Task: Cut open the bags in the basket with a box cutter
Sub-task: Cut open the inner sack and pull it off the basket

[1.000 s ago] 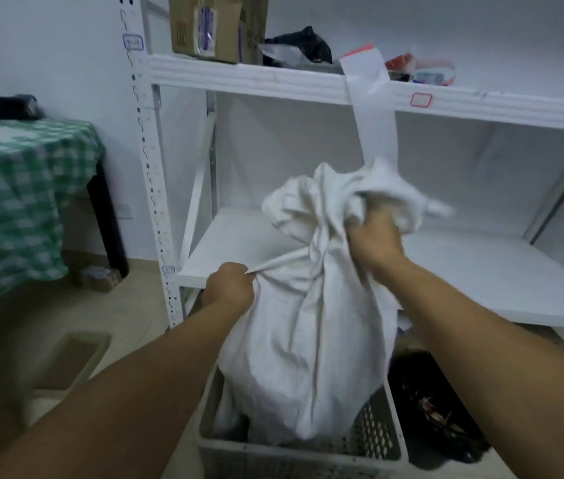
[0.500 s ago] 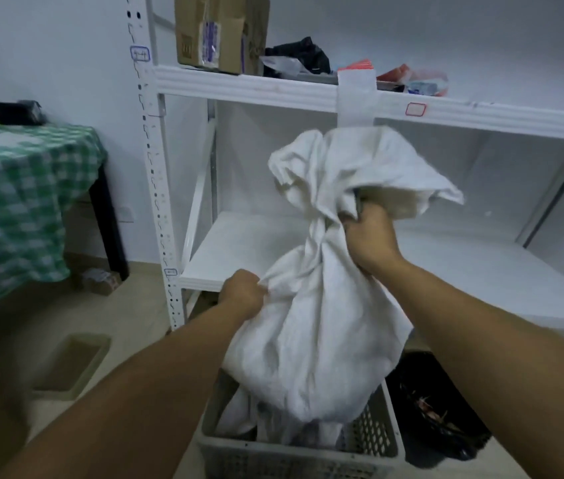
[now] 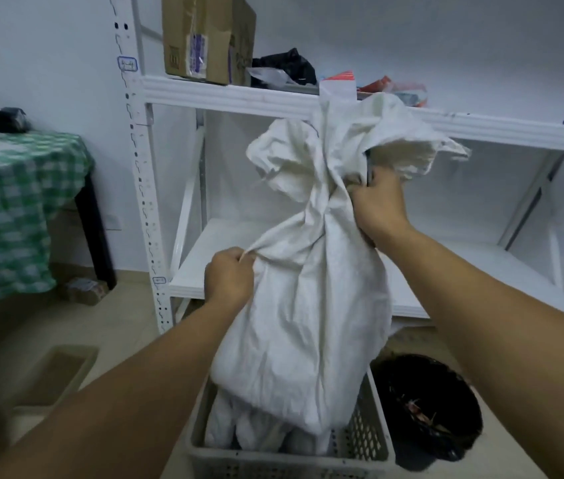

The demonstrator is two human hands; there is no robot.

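Observation:
A large white woven bag hangs in the air above a grey perforated basket on the floor. My right hand grips its bunched neck near the top. A thin dark object shows in that fist, too hidden to name. My left hand pinches a fold on the bag's left side. Below the lifted bag, more white bags lie in the basket. The bag's bottom sits just above the basket's rim.
A white metal shelf rack stands right behind the bag; its upper shelf carries a cardboard box and clutter. A black bin stands right of the basket. A table with a green checked cloth is at the left.
Both hands have lifted the bag higher, so its bottom has risen out of the basket. Its top now reaches the upper shelf rail.

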